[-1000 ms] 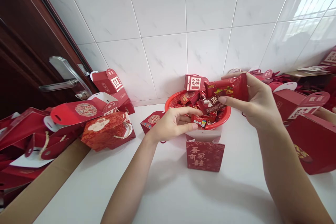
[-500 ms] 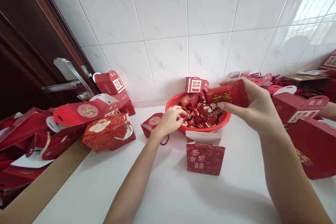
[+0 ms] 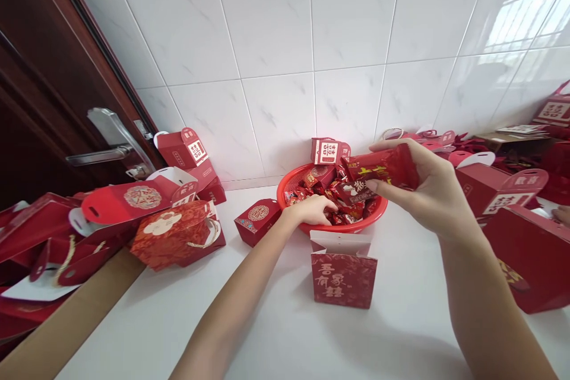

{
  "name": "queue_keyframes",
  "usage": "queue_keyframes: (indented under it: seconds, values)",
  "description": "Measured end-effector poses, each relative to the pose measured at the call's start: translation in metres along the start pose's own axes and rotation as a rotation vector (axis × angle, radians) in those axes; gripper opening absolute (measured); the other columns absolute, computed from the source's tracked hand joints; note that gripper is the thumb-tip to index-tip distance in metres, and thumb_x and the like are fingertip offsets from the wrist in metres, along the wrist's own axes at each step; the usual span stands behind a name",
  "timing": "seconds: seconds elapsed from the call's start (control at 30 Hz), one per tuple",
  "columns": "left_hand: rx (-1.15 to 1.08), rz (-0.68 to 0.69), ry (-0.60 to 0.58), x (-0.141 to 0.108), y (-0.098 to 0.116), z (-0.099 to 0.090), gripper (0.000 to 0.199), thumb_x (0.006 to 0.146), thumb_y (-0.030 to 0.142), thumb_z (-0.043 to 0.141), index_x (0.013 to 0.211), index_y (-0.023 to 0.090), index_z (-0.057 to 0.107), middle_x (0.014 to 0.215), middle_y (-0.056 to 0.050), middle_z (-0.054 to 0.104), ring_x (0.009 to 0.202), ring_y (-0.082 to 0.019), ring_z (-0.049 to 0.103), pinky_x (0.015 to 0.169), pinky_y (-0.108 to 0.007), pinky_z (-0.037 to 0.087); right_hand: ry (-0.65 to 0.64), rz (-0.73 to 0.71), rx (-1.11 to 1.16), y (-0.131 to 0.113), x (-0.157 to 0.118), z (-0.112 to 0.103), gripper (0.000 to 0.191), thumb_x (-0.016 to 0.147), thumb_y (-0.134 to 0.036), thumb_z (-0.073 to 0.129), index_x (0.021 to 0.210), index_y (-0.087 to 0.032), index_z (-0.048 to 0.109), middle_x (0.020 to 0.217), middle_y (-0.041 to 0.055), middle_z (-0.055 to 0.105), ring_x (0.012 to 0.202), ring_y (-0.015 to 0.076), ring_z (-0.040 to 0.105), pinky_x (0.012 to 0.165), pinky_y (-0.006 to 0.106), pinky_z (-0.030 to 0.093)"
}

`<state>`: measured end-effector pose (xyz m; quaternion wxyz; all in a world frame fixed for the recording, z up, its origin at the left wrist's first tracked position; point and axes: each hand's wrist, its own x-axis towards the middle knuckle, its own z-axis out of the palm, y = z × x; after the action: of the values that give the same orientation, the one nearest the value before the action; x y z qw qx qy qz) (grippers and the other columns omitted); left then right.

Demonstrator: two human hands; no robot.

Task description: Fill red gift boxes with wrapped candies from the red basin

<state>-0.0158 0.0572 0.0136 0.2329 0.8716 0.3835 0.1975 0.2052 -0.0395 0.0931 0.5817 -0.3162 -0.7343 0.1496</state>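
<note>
In the head view, my right hand (image 3: pixel 427 190) grips a shiny red snack packet (image 3: pixel 383 169) and a darker brown snack packet (image 3: pixel 354 191) together, above the right side of a red plastic basket (image 3: pixel 380 208). Wrapped candies (image 3: pixel 307 193) fill the basket. My left hand (image 3: pixel 312 211) reaches over the near rim among the candies, its fingers curled down; whatever is between them is hidden. Just in front of the basket stands an open dark red gift box (image 3: pixel 342 279) with its white inner flaps raised. A small red box (image 3: pixel 257 219) sits left of the basket.
Folded red gift boxes (image 3: pixel 146 197) and an orange-red patterned box (image 3: pixel 173 231) pile up on the left by a cardboard edge (image 3: pixel 89 309). More red boxes (image 3: pixel 529 255) stand at the right, where another person's hand (image 3: pixel 561 214) shows. A tiled wall (image 3: pixel 276 113) rises behind.
My left hand has shifted right across the basket, and its fingers have curled in among the candies. My right hand still holds the packets in nearly the same place. The view has tilted slightly.
</note>
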Motion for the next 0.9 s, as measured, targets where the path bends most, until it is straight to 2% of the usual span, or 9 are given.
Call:
queue_keyframes:
  seconds: [0.07,0.17,0.3,0.4,0.53,0.6,0.73,0.9]
  values:
    - [0.041,0.034,0.008,0.005,-0.001,0.002,0.035,0.046,0.013,0.081,0.078,0.029,0.082,0.073,-0.001,0.078,0.063,-0.023,0.069,0.056,-0.026,0.048,-0.003,-0.002,0.002,0.000,0.000,0.000,0.038,0.076,-0.024,0.077,0.113,-0.025,0.068,0.111,0.0045,0.072,0.098,0.0254,0.070,0.076,0.034,0.061]
    - [0.114,0.060,-0.040,0.010,0.003,0.006,0.040,0.051,0.017,0.081,0.088,0.031,0.083,0.089,-0.002,0.081,0.078,-0.027,0.072,0.065,-0.027,0.051,-0.008,-0.007,0.008,0.001,0.001,0.001,0.038,0.076,-0.022,0.077,0.112,-0.024,0.068,0.109,0.0041,0.072,0.094,0.0240,0.071,0.076,0.033,0.061]
    - [0.306,-0.075,-0.227,0.019,0.010,0.012,0.046,0.063,0.016,0.074,0.106,0.029,0.080,0.115,-0.006,0.077,0.100,-0.031,0.071,0.081,-0.032,0.053,-0.028,-0.014,-0.003,0.001,0.001,0.002,0.036,0.077,-0.020,0.075,0.113,-0.023,0.066,0.101,0.0032,0.072,0.090,0.0231,0.071,0.076,0.034,0.061]
    - [0.345,-0.119,-0.277,0.024,0.012,0.017,0.041,0.071,0.018,0.070,0.111,0.026,0.079,0.117,-0.006,0.076,0.103,-0.028,0.069,0.084,-0.030,0.051,-0.030,-0.028,-0.029,0.002,0.001,0.003,0.035,0.078,-0.019,0.074,0.112,-0.023,0.066,0.101,0.0036,0.072,0.091,0.0233,0.071,0.077,0.034,0.061]
    - [0.203,-0.110,-0.144,0.019,0.006,0.015,0.020,0.074,0.021,0.071,0.091,0.021,0.081,0.092,-0.003,0.080,0.087,-0.022,0.071,0.075,-0.026,0.049,-0.019,-0.040,-0.050,0.003,0.001,0.001,0.035,0.079,-0.020,0.074,0.113,-0.023,0.065,0.104,0.0042,0.072,0.095,0.0243,0.071,0.080,0.036,0.061]
    - [0.096,-0.140,-0.034,0.011,0.001,0.010,0.014,0.074,0.026,0.072,0.082,0.018,0.080,0.079,-0.003,0.078,0.078,-0.021,0.070,0.071,-0.026,0.049,-0.016,-0.037,-0.056,0.004,0.001,0.000,0.035,0.079,-0.020,0.073,0.113,-0.024,0.065,0.106,0.0044,0.072,0.096,0.0247,0.071,0.081,0.036,0.061]
    - [-0.189,-0.213,0.248,-0.006,-0.008,-0.003,0.022,0.070,0.033,0.076,0.084,0.016,0.079,0.080,-0.004,0.078,0.077,-0.021,0.070,0.071,-0.028,0.051,-0.004,-0.039,-0.075,0.005,0.002,0.000,0.035,0.078,-0.021,0.074,0.111,-0.024,0.066,0.108,0.0051,0.072,0.098,0.0261,0.070,0.082,0.037,0.061]
    - [-0.445,-0.262,0.426,-0.017,-0.014,-0.007,0.027,0.059,0.028,0.082,0.083,0.016,0.078,0.073,-0.003,0.076,0.070,-0.019,0.069,0.068,-0.029,0.053,0.008,-0.040,-0.101,0.008,0.003,0.001,0.035,0.077,-0.022,0.073,0.111,-0.024,0.066,0.107,0.0048,0.072,0.098,0.0260,0.070,0.082,0.038,0.060]
